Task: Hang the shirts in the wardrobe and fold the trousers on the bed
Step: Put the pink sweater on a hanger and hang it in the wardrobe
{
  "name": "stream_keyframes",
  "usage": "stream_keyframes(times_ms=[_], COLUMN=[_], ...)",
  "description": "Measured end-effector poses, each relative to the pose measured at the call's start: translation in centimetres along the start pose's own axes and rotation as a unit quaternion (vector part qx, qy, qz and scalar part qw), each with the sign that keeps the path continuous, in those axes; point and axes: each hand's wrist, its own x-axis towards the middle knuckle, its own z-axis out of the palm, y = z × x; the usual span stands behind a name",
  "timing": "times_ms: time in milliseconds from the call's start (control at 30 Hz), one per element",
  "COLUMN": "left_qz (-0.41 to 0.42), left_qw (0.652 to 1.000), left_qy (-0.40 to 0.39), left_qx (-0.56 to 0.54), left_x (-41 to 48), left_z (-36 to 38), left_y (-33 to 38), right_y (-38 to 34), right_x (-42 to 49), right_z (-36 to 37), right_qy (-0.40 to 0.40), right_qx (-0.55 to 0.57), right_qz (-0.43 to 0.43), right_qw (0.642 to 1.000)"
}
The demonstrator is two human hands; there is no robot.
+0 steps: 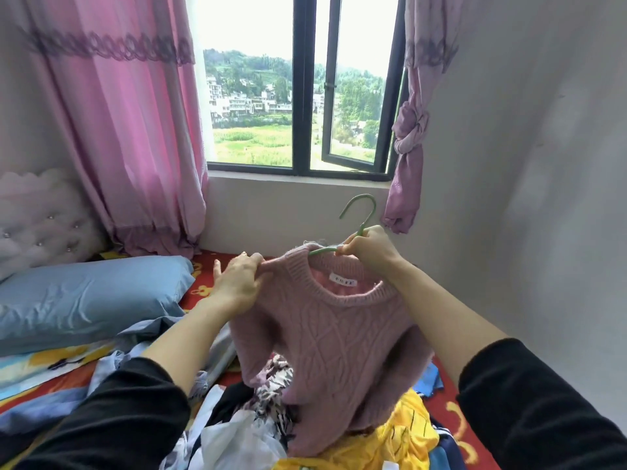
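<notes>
Pink cable-knit sweater held up above the middle of the bed, hem trailing onto the heap of mixed clothes near the foot edge. Left hand pinched shut on the knit at the left shoulder by the collar, likely stretching the neckline so the hanger arm can slide in. Right hand closed around the green hanger just below its hook, one arm already inside the neck opening, the hook free and tilted up toward the window sill. Blue pillow at the head edge on the left, well apart. Bare wall close along the right edge of the bed, little swing room there; open air ahead beneath the window. Wardrobe out of sight.
</notes>
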Motion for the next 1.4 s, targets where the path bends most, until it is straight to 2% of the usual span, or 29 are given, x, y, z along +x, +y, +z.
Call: stream_keyframes(times_ms=[200,333,433,533,600,667,733,800,867,967,1067,1200,1233,1333,1400], left_qz=[-0.032,-0.106,-0.168,-0.234,-0.29,-0.328,-0.35,-0.347,-0.346,-0.383,-0.431,-0.502,-0.512,-0.543,-0.555], left_qw=[0.976,0.95,0.921,0.891,0.862,0.833,0.814,0.807,0.798,0.774,0.767,0.775,0.768,0.718,0.684], left_qy=[0.212,0.289,0.347,0.385,0.416,0.445,0.463,0.476,0.491,0.504,0.474,0.381,0.378,0.43,0.469], left_qx=[-0.04,-0.045,-0.059,-0.047,-0.03,-0.023,-0.026,-0.041,-0.043,-0.027,0.012,0.051,0.062,0.07,0.063], left_x=[-5.3,-10.6,-16.2,-22.6,-27.6,-32.7,-37.8,-42.9,-47.6,-54.3,-61.3,-70.0,-71.9,-77.1,-80.4], left_z=[-1.6,-4.7,-8.2,-12.1,-14.9,-17.4,-19.6,-21.4,-22.9,-24.6,-26.9,-30.6,-31.3,-32.7,-33.3], left_y=[1.0,0.6,-0.7,-2.3,-3.5,-4.6,-5.8,-6.8,-7.6,-9.0,-11.2,-14.8,-15.7,-18.1,-19.6], right_y=[-1.9,-4.7,-6.5,-7.2,-8.1,-9.6,-11.3,-13.2,-15.6,-19.1,-22.2,-26.0,-27.0,-30.2,-32.4], right_x=[-2.1,-4.7,-7.1,-10.0,-12.3,-14.6,-16.4,-18.3,-20.5,-25.1,-30.9,-38.9,-40.9,-46.3,-50.1], right_z=[0.3,2.3,5.1,8.6,11.2,13.4,15.5,18.0,20.8,25.9,30.9,37.3,38.8,42.6,45.0], right_qy=[0.036,0.026,0.041,0.019,0.014,0.008,-0.002,-0.024,-0.049,-0.097,-0.141,-0.169,-0.177,-0.206,-0.242], right_qx=[0.025,0.039,-0.05,-0.123,-0.108,-0.04,-0.011,-0.037,-0.048,-0.008,0.017,0.023,0.028,0.038,0.036], right_qz=[-0.109,-0.2,-0.271,-0.322,-0.359,-0.358,-0.335,-0.333,-0.364,-0.408,-0.438,-0.481,-0.488,-0.515,-0.545], right_qw=[0.993,0.979,0.96,0.938,0.927,0.933,0.942,0.942,0.929,0.908,0.887,0.86,0.854,0.831,0.802])
